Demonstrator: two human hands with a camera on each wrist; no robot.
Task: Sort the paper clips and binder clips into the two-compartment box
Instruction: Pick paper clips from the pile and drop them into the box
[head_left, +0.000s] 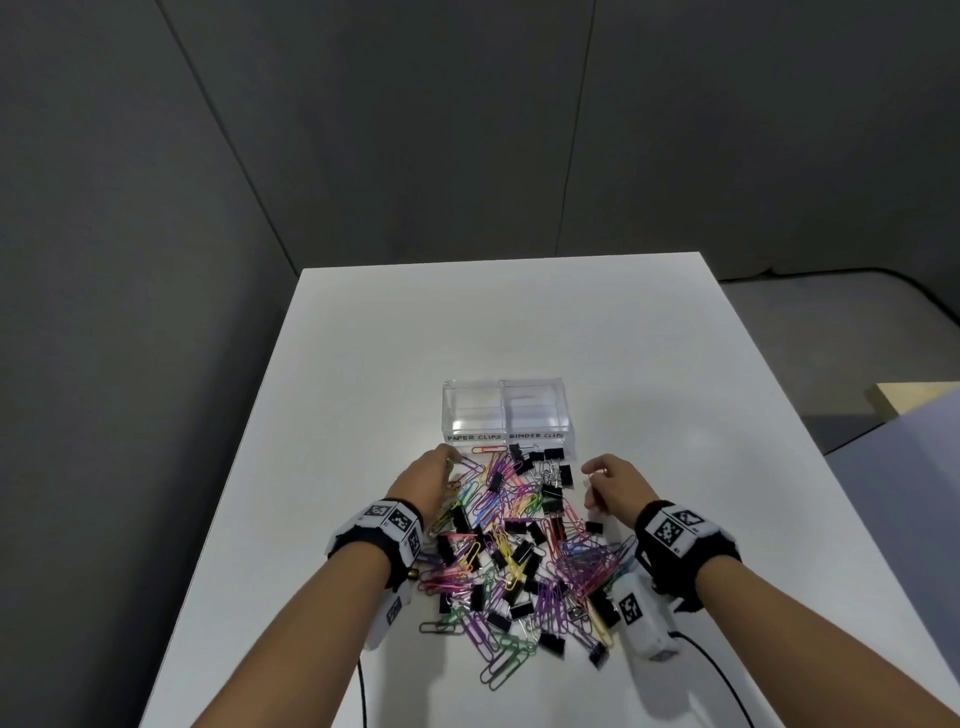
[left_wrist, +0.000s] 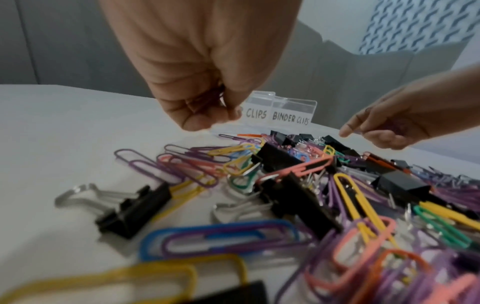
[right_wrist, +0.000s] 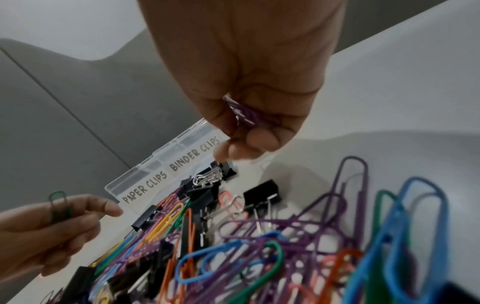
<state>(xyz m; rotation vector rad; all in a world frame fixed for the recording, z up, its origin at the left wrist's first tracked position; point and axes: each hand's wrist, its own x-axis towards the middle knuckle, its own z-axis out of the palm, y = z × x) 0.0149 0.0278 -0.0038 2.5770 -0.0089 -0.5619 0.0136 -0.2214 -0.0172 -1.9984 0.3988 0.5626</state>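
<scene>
Coloured clip pile (head_left: 519, 551) between both hands, each apparently holding paper clips

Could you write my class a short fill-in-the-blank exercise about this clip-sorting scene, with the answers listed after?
1. The left compartment of the clear box is labelled ____ clips.
2. The right hand holds paper clips coloured ____.
3. The binder clips in the pile are all ____ in colour.
4. The left hand grips a paper clip coloured ____.

Missing words: paper; purple; black; green
</scene>
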